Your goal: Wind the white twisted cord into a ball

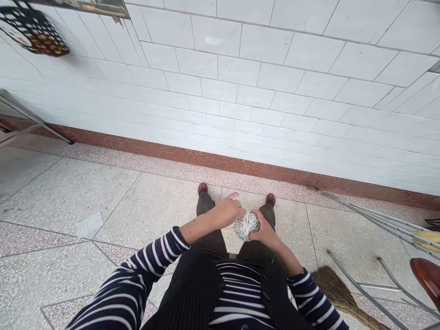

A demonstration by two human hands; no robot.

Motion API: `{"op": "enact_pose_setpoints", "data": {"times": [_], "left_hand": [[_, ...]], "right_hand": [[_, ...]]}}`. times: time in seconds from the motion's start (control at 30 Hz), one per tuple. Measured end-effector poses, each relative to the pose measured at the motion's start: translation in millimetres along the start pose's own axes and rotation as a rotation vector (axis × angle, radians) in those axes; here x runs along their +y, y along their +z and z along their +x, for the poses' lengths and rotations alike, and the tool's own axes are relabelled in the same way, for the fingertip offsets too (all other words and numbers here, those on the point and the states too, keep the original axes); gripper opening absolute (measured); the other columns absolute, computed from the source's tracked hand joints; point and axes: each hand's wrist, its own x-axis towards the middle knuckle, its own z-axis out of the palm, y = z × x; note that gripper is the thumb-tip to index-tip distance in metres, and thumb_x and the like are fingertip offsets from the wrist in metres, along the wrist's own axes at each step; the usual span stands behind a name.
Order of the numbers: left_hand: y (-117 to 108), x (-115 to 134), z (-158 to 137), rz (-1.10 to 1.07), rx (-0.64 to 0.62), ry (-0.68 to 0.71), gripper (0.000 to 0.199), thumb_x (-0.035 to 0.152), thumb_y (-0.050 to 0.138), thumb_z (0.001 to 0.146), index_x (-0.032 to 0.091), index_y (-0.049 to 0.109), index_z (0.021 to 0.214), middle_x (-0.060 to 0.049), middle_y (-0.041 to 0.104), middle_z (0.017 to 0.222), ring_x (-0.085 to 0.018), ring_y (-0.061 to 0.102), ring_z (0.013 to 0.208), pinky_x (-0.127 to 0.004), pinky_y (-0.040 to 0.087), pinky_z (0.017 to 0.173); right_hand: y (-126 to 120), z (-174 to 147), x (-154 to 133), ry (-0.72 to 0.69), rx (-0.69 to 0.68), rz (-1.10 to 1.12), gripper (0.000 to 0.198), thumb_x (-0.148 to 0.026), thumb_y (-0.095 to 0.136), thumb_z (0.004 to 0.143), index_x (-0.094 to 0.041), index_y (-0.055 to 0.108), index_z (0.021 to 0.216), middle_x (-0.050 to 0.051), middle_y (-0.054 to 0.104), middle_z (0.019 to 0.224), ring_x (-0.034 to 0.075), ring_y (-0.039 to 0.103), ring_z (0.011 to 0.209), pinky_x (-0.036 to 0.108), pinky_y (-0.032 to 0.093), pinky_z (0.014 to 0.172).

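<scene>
A ball of white and grey yarn [246, 225] is held in front of my lap, above the gap between my legs. My right hand [264, 229] grips it from the right, thumb and fingers curved round its side. At the ball's upper left edge is my left hand [227, 211], its fingers bent down toward the yarn and one finger pointing out. Whatever those bent fingers pinch, perhaps a strand, is too small to make out.
A broom [332, 286] lies on the floor at my right, beside metal chair legs [364, 286]. Metal crutches [371, 211] lean toward the tiled wall [240, 91]. A white paper [90, 224] lies on the left floor. A metal stand [37, 120] and hanging net bag [37, 32] are further left.
</scene>
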Motion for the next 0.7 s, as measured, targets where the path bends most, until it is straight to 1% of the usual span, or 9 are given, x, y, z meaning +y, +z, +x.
{"op": "enact_pose_setpoints", "data": {"times": [0.1,0.17,0.23,0.27,0.37,0.47,0.53,0.6,0.7], "left_hand": [[5,-11,0,-0.127,0.007,-0.064,0.023,0.02,0.048,0.098,0.019,0.07,0.092,-0.004,0.073,0.089,-0.017,0.066,0.089,-0.043,0.028,0.118],[11,-14,-3,-0.25,0.026,-0.135,0.023,0.023,0.048,0.099,0.02,0.07,0.098,-0.004,0.075,0.099,-0.017,0.067,0.096,-0.04,0.029,0.118],[17,-14,-6,-0.374,0.066,-0.212,0.024,0.027,0.048,0.099,0.02,0.071,0.099,-0.005,0.076,0.103,-0.018,0.067,0.101,-0.036,0.035,0.112],[21,-13,-7,-0.438,0.084,-0.25,0.025,0.029,0.048,0.099,0.019,0.071,0.097,-0.005,0.076,0.102,-0.019,0.067,0.1,-0.034,0.041,0.106],[36,-6,-12,-0.637,0.09,-0.307,0.028,0.027,0.048,0.097,0.016,0.072,0.087,-0.006,0.075,0.091,-0.02,0.067,0.089,-0.028,0.049,0.085],[53,4,-17,-0.735,0.059,-0.339,0.02,0.017,0.053,0.088,0.014,0.069,0.077,-0.005,0.074,0.084,-0.02,0.065,0.083,-0.027,0.049,0.079],[60,10,-21,-0.731,0.042,-0.413,0.016,0.013,0.054,0.082,0.013,0.067,0.073,-0.004,0.073,0.08,-0.019,0.064,0.079,-0.026,0.048,0.074],[64,15,-26,-0.721,0.004,-0.488,0.019,0.012,0.052,0.083,0.013,0.064,0.069,-0.003,0.071,0.074,-0.017,0.061,0.073,-0.024,0.046,0.069],[62,21,-38,-0.713,-0.059,-0.525,0.026,0.017,0.046,0.09,0.013,0.065,0.072,-0.001,0.068,0.068,-0.013,0.057,0.063,-0.022,0.042,0.064]], "right_hand": [[3,-18,-8,0.039,-0.156,0.306,0.077,-0.023,0.081,0.052,-0.026,0.052,0.123,0.002,0.063,0.111,0.024,0.061,0.101,0.039,0.046,0.097],[1,-27,-16,0.054,-0.237,0.501,0.081,-0.022,0.086,0.049,-0.028,0.053,0.123,0.003,0.062,0.118,0.026,0.06,0.11,0.039,0.043,0.102],[-2,-34,-25,0.045,-0.295,0.601,0.085,-0.021,0.091,0.045,-0.028,0.054,0.121,0.003,0.063,0.12,0.027,0.059,0.115,0.039,0.042,0.104],[-3,-36,-29,0.036,-0.309,0.638,0.087,-0.02,0.092,0.043,-0.028,0.055,0.121,0.003,0.063,0.12,0.028,0.059,0.116,0.04,0.042,0.104],[0,-38,-40,0.006,-0.262,0.733,0.091,-0.021,0.094,0.042,-0.029,0.055,0.124,0.005,0.062,0.128,0.029,0.055,0.125,0.042,0.04,0.109],[5,-36,-45,0.001,-0.224,0.775,0.102,-0.021,0.093,0.044,-0.033,0.049,0.135,0.005,0.056,0.139,0.028,0.053,0.131,0.043,0.035,0.115],[7,-33,-46,-0.003,-0.218,0.763,0.106,-0.022,0.092,0.045,-0.035,0.047,0.139,0.004,0.054,0.142,0.029,0.052,0.132,0.046,0.034,0.117],[4,-29,-46,-0.009,-0.183,0.722,0.099,-0.025,0.092,0.046,-0.033,0.051,0.136,0.005,0.056,0.139,0.032,0.053,0.131,0.049,0.037,0.115],[-9,-18,-45,0.003,-0.028,0.591,0.09,-0.027,0.09,0.048,-0.03,0.054,0.131,0.006,0.06,0.132,0.035,0.056,0.125,0.052,0.044,0.108]]}}
